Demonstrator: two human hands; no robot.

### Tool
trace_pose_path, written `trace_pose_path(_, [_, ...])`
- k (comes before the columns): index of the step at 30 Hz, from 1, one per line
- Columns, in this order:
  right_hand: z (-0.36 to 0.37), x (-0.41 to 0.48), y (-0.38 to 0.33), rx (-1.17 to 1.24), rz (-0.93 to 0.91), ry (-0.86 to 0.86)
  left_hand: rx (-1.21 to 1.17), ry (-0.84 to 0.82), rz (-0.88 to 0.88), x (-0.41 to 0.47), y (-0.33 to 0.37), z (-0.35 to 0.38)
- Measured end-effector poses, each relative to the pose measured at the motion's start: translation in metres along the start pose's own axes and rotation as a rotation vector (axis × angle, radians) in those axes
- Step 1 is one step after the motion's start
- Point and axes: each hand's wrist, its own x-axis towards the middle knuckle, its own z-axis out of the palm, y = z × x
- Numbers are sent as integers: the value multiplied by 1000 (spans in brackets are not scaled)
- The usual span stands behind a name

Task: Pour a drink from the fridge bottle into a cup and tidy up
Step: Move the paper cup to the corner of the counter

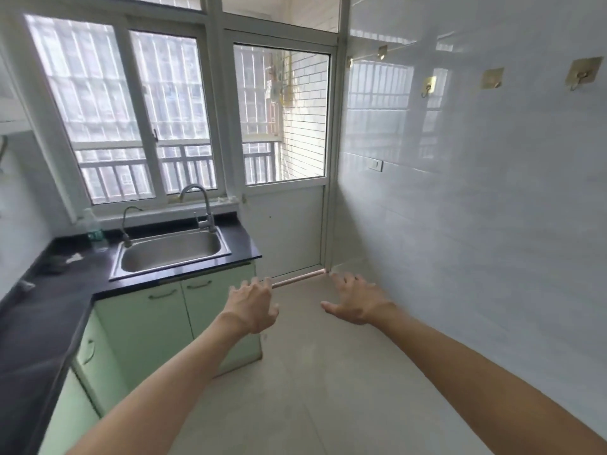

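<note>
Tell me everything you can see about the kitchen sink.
The sink is a single rectangular basin of brushed, steel-looking metal, set into the black countertop under the window. It looks empty and dry. A tall curved faucet rises at its back right corner; a thinner gooseneck tap stands at its back left.

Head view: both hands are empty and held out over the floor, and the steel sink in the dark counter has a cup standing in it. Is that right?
Not quite. The head view shows the sink empty; no cup stands in it. The rest holds: the left hand and right hand are empty, fingers spread, held out over the floor, and the sink sits in the dark counter.
</note>
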Motion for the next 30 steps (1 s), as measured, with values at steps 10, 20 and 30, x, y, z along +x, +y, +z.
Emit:
trace_pose_path(10, [5, 126, -116, 26, -398, -24, -102, -23, -362, 11, -118, 9])
trace_pose_path(20, [15, 201, -210, 35, -696, -88, -93, -54, -709, -7, -198, 17])
trace_pose_path(30, [37, 208, -316, 13, -943, -115, -83, -86, -966, -72, -250, 29])
